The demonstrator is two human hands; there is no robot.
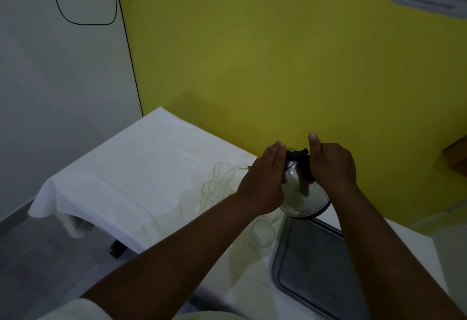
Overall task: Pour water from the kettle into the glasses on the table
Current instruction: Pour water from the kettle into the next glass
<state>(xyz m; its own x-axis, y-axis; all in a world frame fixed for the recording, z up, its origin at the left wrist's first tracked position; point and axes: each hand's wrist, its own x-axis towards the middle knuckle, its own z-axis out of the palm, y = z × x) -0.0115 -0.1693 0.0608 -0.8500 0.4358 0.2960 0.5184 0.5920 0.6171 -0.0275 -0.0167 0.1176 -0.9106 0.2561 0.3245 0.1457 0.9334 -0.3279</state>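
A shiny steel kettle (302, 193) with a black handle is lifted and tilted to the left above the table. My right hand (331, 165) grips its black handle. My left hand (265, 180) lies flat against the kettle's lid and left side. A thin stream of water arcs from the spout into the far clear glass (222, 172). A second tall glass (211, 196) stands just in front of it. Another clear glass (261, 233) stands nearer me, below the kettle. The spout is hidden behind my left hand.
The table has a white cloth (131, 175) and stands against a yellow wall. A metal tray (310, 266) lies on the table at the right, under the kettle's base. A black cable hangs on the white wall at the left. The floor is at the lower left.
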